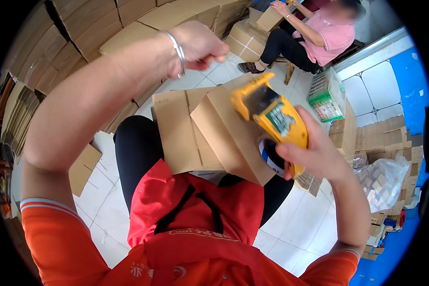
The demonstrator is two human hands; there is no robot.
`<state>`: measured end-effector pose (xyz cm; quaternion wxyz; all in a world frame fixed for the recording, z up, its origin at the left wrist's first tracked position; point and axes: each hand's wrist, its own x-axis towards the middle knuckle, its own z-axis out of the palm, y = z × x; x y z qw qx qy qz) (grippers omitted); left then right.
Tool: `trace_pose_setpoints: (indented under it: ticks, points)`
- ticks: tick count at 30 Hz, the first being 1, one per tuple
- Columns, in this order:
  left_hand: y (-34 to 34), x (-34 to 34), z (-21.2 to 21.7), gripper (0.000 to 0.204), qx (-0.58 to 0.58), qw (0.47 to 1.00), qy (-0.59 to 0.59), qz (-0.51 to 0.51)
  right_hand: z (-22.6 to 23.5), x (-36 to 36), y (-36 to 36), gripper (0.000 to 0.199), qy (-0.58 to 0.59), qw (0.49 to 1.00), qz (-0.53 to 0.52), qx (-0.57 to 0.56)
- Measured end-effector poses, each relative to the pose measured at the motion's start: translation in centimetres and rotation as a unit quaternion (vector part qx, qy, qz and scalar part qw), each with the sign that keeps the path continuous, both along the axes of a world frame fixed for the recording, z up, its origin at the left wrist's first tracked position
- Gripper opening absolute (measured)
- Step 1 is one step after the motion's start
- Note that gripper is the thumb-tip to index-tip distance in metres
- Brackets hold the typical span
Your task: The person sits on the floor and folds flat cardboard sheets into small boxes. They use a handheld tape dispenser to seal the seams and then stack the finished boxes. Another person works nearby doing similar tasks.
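The person sits with a small cardboard box [209, 138] resting on the lap, its flaps partly open, 1 flap lying flat toward the left and another raised beside the tool. The right hand [314, 155] is wrapped firmly around the handle of a yellow tape dispenser [269, 114], fingers pressed together on it, with the tool's front end set against the box's upper right edge. The left hand [200, 45] is raised well above the box, closed into a loose fist; it appears to pinch something thin, possibly a tape end, but the picture does not show this clearly. A metal bracelet [178, 52] sits on that wrist. No tape strip is visible across the flaps, so sealing appears barely begun, if at all: the flaps are yet to be folded shut and taped. Stacked cartons [88, 26] line the far side. 1 other person [319, 33] sits beyond, handling another box [269, 19]. A clear plastic bag [383, 178] lies at right.
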<state>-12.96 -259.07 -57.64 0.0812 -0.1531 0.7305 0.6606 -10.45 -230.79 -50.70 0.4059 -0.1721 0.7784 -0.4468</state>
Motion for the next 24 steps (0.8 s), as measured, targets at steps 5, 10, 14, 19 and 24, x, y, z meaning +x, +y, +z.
trace_pose_setpoints:
  ticks: [5,10,14,19,24]
  points:
    - [-2.2,-3.0,-1.8,0.021,-0.281,0.959,0.013,0.009,0.1,-3.1,-4.6,0.058,0.050,0.997,0.040,0.053]
    - [-6.0,-8.8,-12.0,0.023,-0.435,0.898,0.040,-0.063,-0.1,-3.7,-7.5,0.093,0.060,0.995,0.034,0.078]
    - [0.0,-8.9,-10.7,0.032,-0.456,0.862,-0.008,-0.221,-0.5,-4.8,-6.3,0.100,0.043,0.995,-0.016,0.089]
    - [0.7,-5.4,-10.9,0.039,-0.410,0.865,-0.040,-0.287,0.5,-4.1,-6.9,0.078,0.016,0.994,-0.007,0.104]
    - [1.8,-2.3,-12.2,0.048,-0.335,0.893,-0.023,-0.300,0.4,-3.3,-6.7,0.065,-0.043,0.995,0.002,0.089]
